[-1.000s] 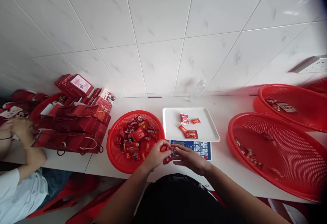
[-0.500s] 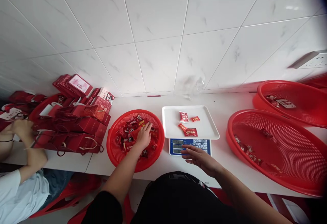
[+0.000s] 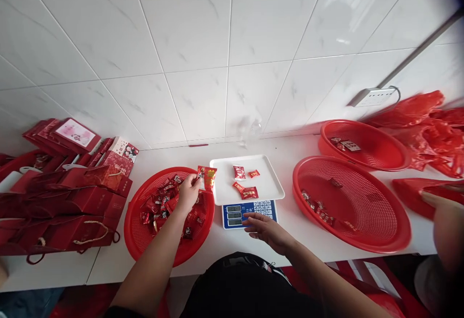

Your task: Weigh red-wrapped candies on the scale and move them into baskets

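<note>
My left hand (image 3: 189, 192) pinches a red and gold candy packet (image 3: 207, 179) above the right rim of a round red basket (image 3: 132, 211). Several red wrapped candies (image 3: 155, 203) lie in that basket. The packet hangs close to the left edge of a white weighing tray (image 3: 270, 173), which holds several small packets (image 3: 249, 193). Below the tray shows the blue keypad and display of the scale (image 3: 234, 215). My right hand (image 3: 266, 231) is open over the front of the scale, fingers stretched out, holding nothing.
Red gift boxes (image 3: 61, 202) with rope handles are stacked at left. On the right stand a large red basket (image 3: 377, 202) and a smaller red basket (image 3: 384, 144), each with a few packets. Beyond lie red plastic bags (image 3: 420, 129). Another person's arm (image 3: 447, 231) reaches in at the right edge.
My left hand has risen out of the candies with a packet in its fingers and moved toward the tray. The view has turned right. My right hand stays open by the scale.
</note>
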Motion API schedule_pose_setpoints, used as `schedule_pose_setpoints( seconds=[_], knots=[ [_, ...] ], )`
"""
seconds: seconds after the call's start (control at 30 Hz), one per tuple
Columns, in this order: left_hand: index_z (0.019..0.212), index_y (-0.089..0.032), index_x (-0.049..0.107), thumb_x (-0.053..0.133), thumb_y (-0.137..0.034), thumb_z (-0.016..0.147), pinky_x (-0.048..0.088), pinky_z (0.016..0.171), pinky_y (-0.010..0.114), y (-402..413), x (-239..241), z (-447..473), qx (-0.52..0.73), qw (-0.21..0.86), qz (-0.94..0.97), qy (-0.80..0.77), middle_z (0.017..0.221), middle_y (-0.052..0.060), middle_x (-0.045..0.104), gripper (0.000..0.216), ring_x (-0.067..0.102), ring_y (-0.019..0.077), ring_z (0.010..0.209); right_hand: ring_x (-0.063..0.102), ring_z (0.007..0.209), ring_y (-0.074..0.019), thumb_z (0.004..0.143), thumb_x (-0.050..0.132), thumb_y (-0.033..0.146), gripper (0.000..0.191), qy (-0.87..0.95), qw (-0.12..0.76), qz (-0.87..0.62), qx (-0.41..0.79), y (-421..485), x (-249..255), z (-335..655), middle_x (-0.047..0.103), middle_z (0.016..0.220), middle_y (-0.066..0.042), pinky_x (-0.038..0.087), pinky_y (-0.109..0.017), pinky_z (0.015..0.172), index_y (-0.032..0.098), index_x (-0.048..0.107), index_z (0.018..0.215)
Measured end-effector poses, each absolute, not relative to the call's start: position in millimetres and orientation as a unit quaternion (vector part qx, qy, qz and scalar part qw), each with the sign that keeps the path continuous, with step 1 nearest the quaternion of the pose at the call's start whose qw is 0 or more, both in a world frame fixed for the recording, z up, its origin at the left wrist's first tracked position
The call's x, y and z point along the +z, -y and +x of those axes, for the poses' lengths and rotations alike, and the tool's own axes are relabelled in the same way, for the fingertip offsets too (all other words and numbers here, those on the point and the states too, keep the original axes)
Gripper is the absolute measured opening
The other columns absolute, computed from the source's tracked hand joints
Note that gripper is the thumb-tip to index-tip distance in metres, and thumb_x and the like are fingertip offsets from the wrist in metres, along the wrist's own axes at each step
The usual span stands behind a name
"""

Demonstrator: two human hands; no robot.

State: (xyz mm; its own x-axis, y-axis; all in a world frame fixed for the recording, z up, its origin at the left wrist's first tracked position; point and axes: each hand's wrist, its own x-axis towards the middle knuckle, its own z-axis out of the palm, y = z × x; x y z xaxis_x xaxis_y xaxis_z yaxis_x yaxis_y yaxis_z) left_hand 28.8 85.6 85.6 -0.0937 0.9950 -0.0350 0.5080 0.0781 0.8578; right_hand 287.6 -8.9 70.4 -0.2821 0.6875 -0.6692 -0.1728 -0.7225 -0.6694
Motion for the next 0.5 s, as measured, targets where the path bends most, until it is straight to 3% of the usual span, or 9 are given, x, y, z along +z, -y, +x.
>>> schedule_pose_setpoints(
  seconds=[0.1, 0.27, 0.4, 0.5],
  knots=[
    [0.116, -0.018, 0.048, 0.048, -0.038, 0.082, 0.044, 0.077, 0.028, -95, 86, 58, 0.363, 0.410, 0.574, -0.609, 0.109, 0.009, 0.061, 0.039, 0.058, 0.0191, 0.096, 0.062, 0.077, -0.0131, 0.072, 0.067, 0.036, 0.028, 0.252, 0.290, -0.515, 0.766, 8, 73, 284, 0.067, 0.092, -0.004, 0.047, -0.030, 0.078, 0.021, 0.061, 0.095],
    [0.125, -0.020, 0.045, 0.051, -0.026, 0.081, 0.028, 0.104, 0.038, -100, 70, 91, 0.213, 0.302, 0.721, -0.586, 0.132, 0.010, 0.047, 0.045, 0.035, 0.0242, 0.127, 0.061, 0.077, -0.0123, 0.071, 0.066, 0.038, 0.031, 0.289, 0.288, -0.532, 0.742, 6, 78, 287, 0.065, 0.092, -0.003, 0.046, -0.029, 0.075, 0.021, 0.060, 0.097],
    [0.131, -0.017, 0.040, 0.053, -0.033, 0.080, 0.016, 0.108, 0.048, -103, 58, 104, 0.077, 0.295, 0.758, -0.576, 0.143, 0.014, 0.032, 0.055, 0.015, 0.0316, 0.136, 0.061, 0.082, -0.0146, 0.073, 0.062, 0.037, 0.031, 0.342, 0.304, -0.579, 0.675, -7, 76, 296, 0.065, 0.094, -0.004, 0.047, -0.031, 0.075, 0.020, 0.060, 0.099],
    [0.133, -0.016, 0.038, 0.052, -0.035, 0.081, 0.017, 0.108, 0.046, -104, 53, 110, 0.046, 0.332, 0.758, -0.560, 0.145, 0.014, 0.029, 0.058, 0.015, 0.0319, 0.136, 0.061, 0.086, -0.0168, 0.074, 0.058, 0.034, 0.032, 0.401, 0.324, -0.619, 0.593, -26, 69, 303, 0.064, 0.101, -0.006, 0.047, -0.031, 0.075, 0.019, 0.058, 0.102]
  ],
)
